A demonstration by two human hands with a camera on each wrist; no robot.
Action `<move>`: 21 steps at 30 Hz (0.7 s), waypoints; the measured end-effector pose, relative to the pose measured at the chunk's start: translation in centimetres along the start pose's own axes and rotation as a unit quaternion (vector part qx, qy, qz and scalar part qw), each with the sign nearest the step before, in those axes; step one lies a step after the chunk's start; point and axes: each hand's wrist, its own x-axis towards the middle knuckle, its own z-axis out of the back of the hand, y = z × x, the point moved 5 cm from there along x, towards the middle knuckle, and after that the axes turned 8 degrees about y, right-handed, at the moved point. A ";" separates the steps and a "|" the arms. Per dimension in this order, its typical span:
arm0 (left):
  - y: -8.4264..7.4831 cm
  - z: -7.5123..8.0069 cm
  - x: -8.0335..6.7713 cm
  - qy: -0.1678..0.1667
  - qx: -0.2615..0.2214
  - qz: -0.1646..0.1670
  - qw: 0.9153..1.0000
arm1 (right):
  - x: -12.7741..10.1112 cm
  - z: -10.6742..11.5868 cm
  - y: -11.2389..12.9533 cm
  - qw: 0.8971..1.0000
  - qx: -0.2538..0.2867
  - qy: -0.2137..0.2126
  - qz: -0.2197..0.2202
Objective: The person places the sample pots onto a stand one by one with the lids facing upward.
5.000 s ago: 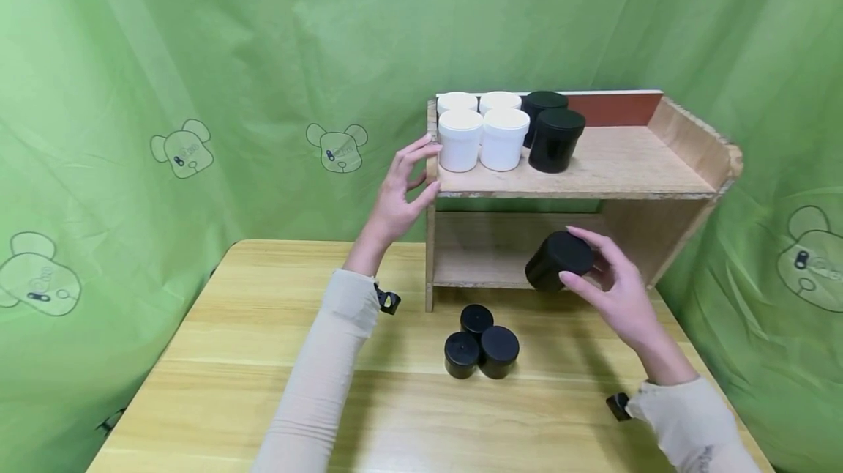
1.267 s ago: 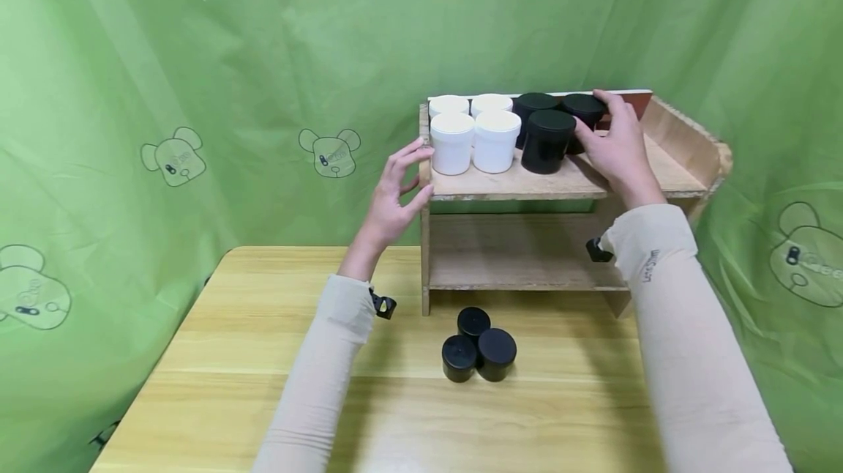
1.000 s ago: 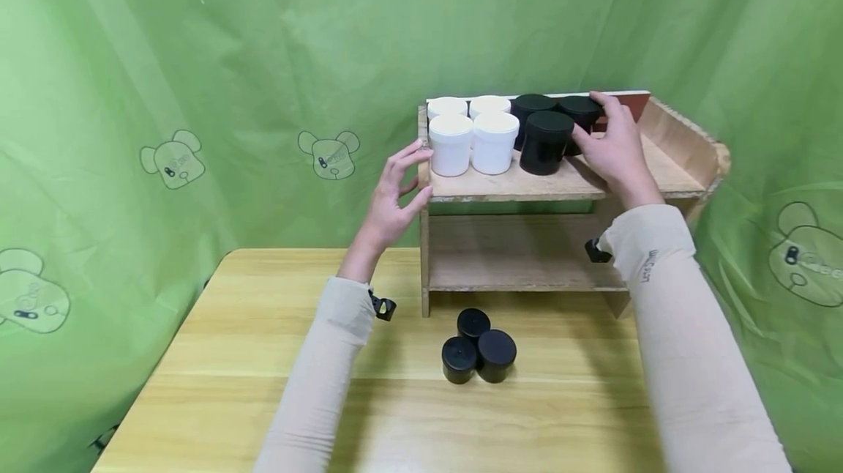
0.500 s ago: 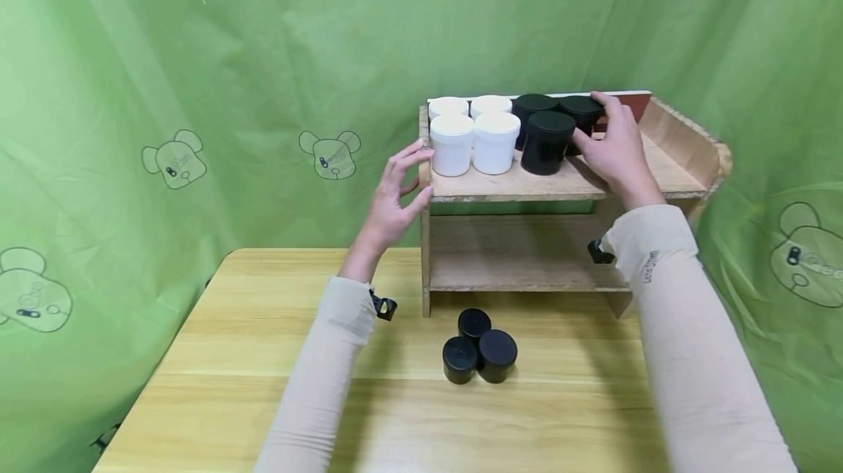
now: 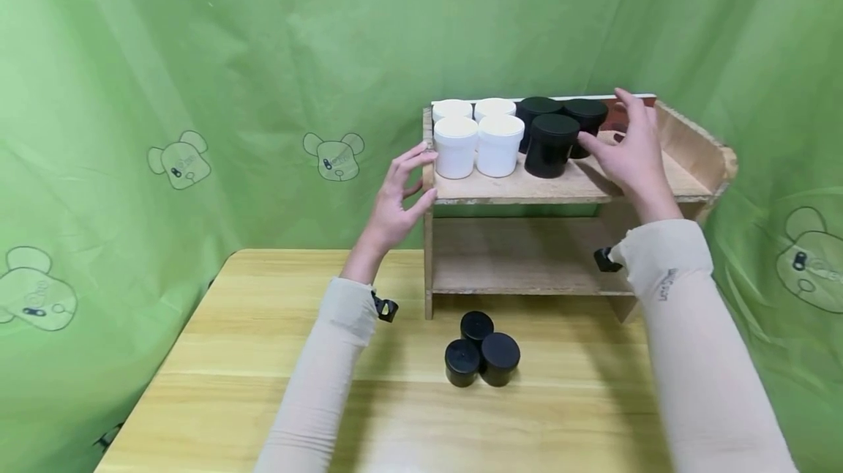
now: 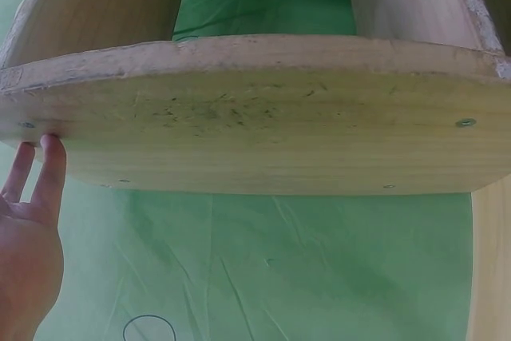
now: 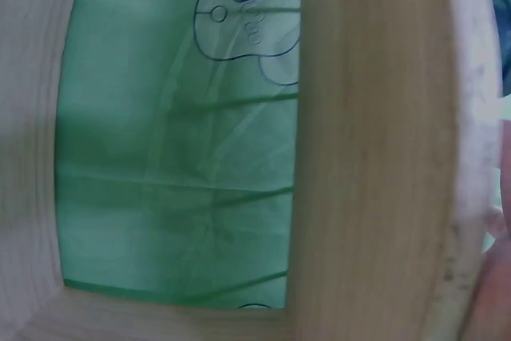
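Note:
My right hand (image 5: 635, 158) is at the top of the wooden shelf unit (image 5: 685, 173), fingers spread around the right side of a black lidded jar (image 5: 587, 114) in the back row. A gap shows between its index finger and the jar; its thumb is close to the jar's front. Two more black jars, one in front (image 5: 552, 147), stand to the left, then several white lidded jars (image 5: 454, 154). My left hand (image 5: 391, 206) touches the unit's left side panel (image 6: 263, 133) with extended fingertips, as the left wrist view shows. In the right wrist view, the right hand (image 7: 495, 293) is mostly cut off.
Three black jars, one at the front right (image 5: 499, 359), stand clustered on the wooden table (image 5: 276, 356) before the unit. The lower shelf (image 5: 514, 257) sits under the top board. A green curtain (image 5: 263, 56) hangs behind and on both sides.
Five seconds ago my right hand held a black jar before the lower shelf. That jar now stands in the top back row, and the fingers have just parted from it. The left hand stays put.

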 end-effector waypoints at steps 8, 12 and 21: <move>0.0 0.1 0.0 -0.003 0.010 0.002 1.000 | -3.7 0.7 1.5 0.997 0.044 -0.057 0.041; 0.0 0.0 -0.1 -0.002 0.004 -0.003 1.000 | -6.6 0.4 1.8 0.992 0.086 -0.056 0.067; -0.2 -0.1 -0.1 -0.003 0.004 0.000 1.000 | -12.3 -1.9 1.5 0.982 0.127 -0.033 0.136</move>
